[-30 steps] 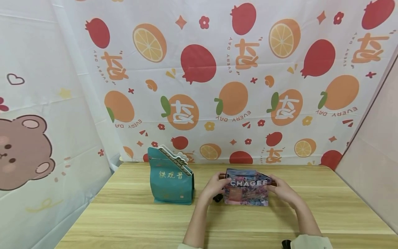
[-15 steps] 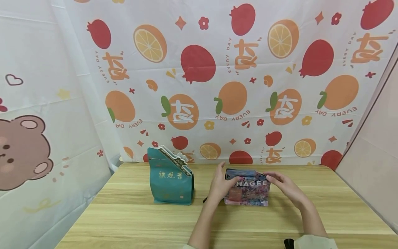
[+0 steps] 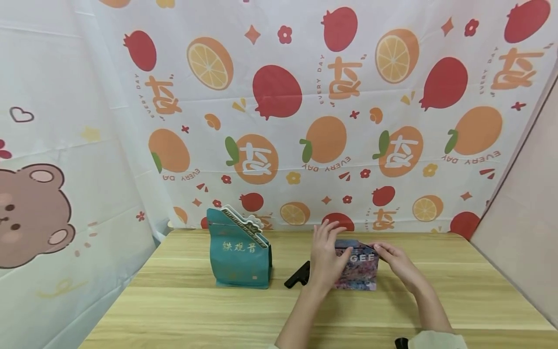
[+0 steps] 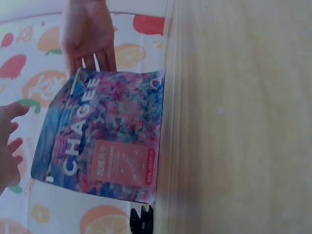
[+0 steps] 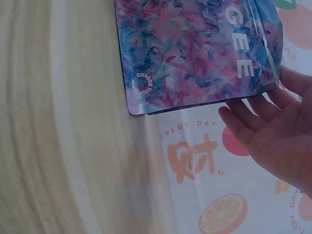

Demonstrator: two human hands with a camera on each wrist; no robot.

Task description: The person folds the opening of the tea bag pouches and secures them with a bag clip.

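A pink-and-blue floral pouch [image 3: 359,271] lettered CHAGEE stands upright on the table, its top folded over. My right hand [image 3: 398,266] holds the pouch's upper right corner, thumb at the top edge and fingers behind, as the right wrist view shows. My left hand [image 3: 324,257] has its fingers spread and raised before the pouch's left part, covering some of the lettering. In the left wrist view, the left fingers [image 4: 9,146] stand apart from the folded top. A small black clip-like object [image 3: 298,275] lies left of the pouch, partly hidden by the left hand.
A teal pouch [image 3: 240,264] with gold characters stands further left, a white decorated clip [image 3: 250,225] slanting across its folded top corner. The wooden table [image 3: 183,310] ends at a fruit-print curtain [image 3: 279,145] behind. Pale curtains hang at both sides.
My left hand has let go of the pouch's left side and moved right across its front, fingers lifted. The black object shows more. My right hand has shifted to the upper right corner.
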